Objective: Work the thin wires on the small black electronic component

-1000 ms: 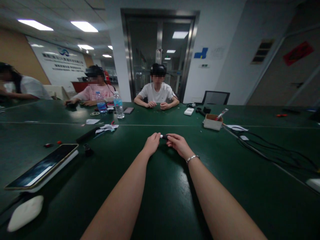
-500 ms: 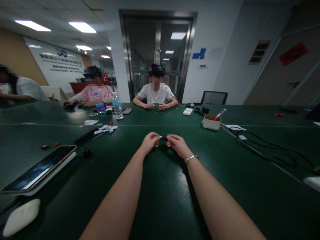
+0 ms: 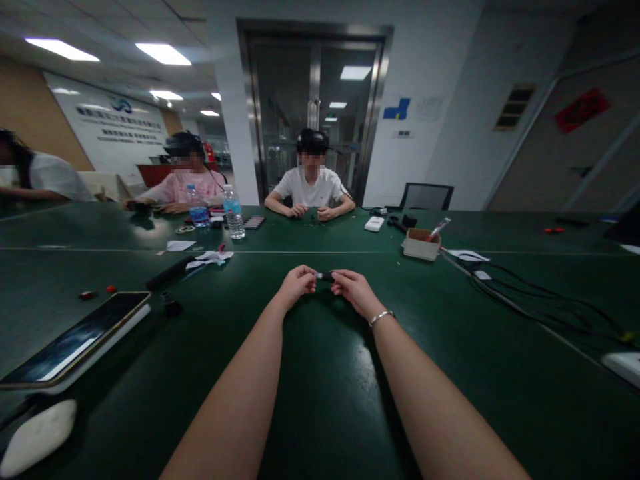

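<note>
My left hand (image 3: 299, 287) and my right hand (image 3: 351, 291) meet just above the green table (image 3: 330, 373), in front of me. Between their fingertips lies a small, short black piece with a silver end (image 3: 326, 276), too small to name. The left thumb and fingers pinch it at the silver end. At the black end, the right thumb and fingers close on it, hiding part of it. A silver bracelet (image 3: 382, 317) circles my right wrist.
To the left are a phone (image 3: 80, 340) on a white box, a white computer mouse (image 3: 40, 437) and a small black item (image 3: 171, 305). Ahead stand water bottles (image 3: 233, 213) and a small open box (image 3: 421, 248). Black cables (image 3: 550, 307) run right. Several people sit across the table.
Both hands keep their hold at nearly the same place. Slightly more of the silver end shows between the fingers. The whole view has shifted a little.
</note>
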Available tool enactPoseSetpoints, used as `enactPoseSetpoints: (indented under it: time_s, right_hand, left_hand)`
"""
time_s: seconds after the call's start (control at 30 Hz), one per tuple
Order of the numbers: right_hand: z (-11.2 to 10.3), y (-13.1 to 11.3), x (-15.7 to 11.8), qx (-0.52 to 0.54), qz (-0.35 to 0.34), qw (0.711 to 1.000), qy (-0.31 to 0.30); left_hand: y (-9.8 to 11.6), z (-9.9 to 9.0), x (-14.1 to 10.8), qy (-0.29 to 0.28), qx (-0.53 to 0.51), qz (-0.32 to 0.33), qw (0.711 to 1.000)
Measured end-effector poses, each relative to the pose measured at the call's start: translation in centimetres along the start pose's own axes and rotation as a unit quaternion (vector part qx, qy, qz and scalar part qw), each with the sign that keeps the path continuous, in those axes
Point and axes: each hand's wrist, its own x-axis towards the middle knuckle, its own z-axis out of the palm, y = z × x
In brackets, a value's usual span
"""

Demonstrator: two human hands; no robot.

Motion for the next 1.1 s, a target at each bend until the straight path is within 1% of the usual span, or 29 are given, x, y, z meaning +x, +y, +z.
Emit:
enactPoseSetpoints:
  time_s: [0.33,0.5,0.73,0.9,1.0,1.1]
  right_hand:
    - [-0.09,-0.18,-0.13,0.003,0.003,1.0,0.002]
    - [-0.07,-0.2,-0.19,-0.004,-0.003,1.0,-0.006]
    - [-0.18,-0.27,-0.31,-0.036,-0.016,0.999,-0.025]
    - [-0.17,-0.51,-0.56,-0.013,-0.015,0.999,-0.048]
    - [-0.07,-0.63,-0.67,0.008,-0.012,0.999,-0.047]
    - [0.0,-0.66,-0.72,0.006,-0.013,0.999,-0.035]
  left_hand:
    - [0.14,0.03,-0.04,-0.011,-0.014,-0.005,1.0]
    - [-0.01,-0.1,0.19,-0.002,-0.009,-0.013,1.0]
    - [-0.4,-0.06,0.56,0.002,0.054,0.001,0.999]
    - [-0.51,-0.11,0.46,0.004,0.118,0.009,0.993]
    - [-0.59,-0.18,0.44,-0.001,0.138,0.012,0.99]
    - [-0.7,-0.21,0.52,0.0,0.142,0.014,0.99]
